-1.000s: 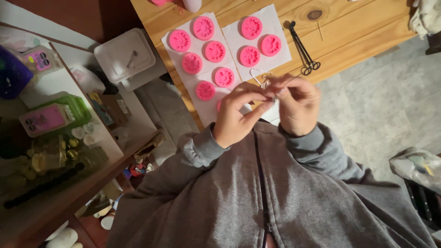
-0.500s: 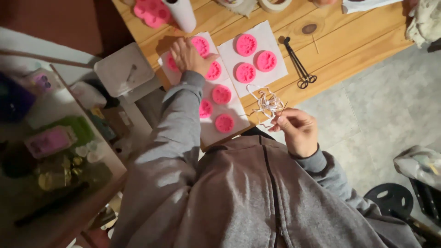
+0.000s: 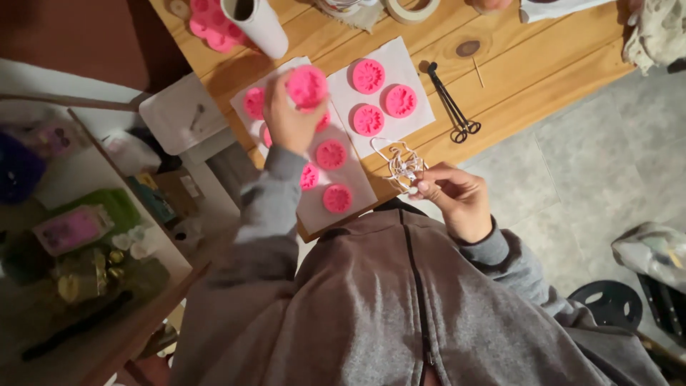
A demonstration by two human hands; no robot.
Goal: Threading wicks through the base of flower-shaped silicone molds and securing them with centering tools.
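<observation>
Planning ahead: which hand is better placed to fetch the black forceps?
Probably right: the right hand, though holding a white wire piece, is nearer the black forceps; the left hand holds a pink mould farther off.

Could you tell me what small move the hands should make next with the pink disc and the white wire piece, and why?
Probably bring the pink disc across to the white wire piece. The left hand holds the disc lifted above the white paper sheet, while the right hand pinches the wire piece at the wooden table edge; the two are apart.
</observation>
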